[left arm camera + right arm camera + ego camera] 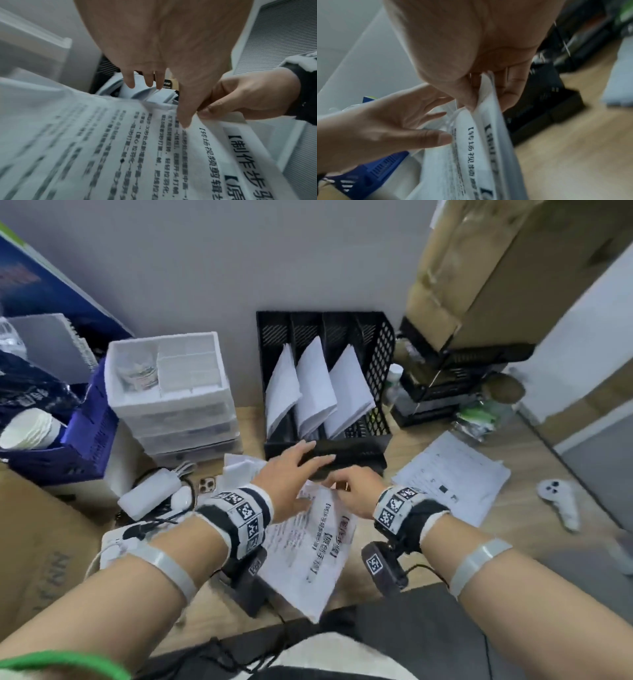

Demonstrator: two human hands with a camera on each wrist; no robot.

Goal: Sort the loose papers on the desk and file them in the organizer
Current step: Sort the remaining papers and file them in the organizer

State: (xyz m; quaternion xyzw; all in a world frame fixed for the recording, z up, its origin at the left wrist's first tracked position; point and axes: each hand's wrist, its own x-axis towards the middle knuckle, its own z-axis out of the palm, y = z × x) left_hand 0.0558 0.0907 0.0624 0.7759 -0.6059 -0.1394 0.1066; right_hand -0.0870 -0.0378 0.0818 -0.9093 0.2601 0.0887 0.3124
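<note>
Pinching a creased printed sheet (pixel 308 546), right hand (pixel 354 491); left hand (pixel 291 474) apparently splayed flat.

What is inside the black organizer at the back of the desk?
The black organizer holds three leaning bundles of white papers in separate slots; the rightmost slot looks empty. The slot bottoms are hidden by the papers and front lip.

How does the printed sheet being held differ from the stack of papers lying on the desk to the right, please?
The printed sheet is lifted and bent, pinched by the right hand; the stack of papers lies flat on the desk, untouched. The sheet carries large bold headings; the stack's top page shows small faint marks. The left hand hovers open by the sheet only. Both are white and unfiled.
</note>
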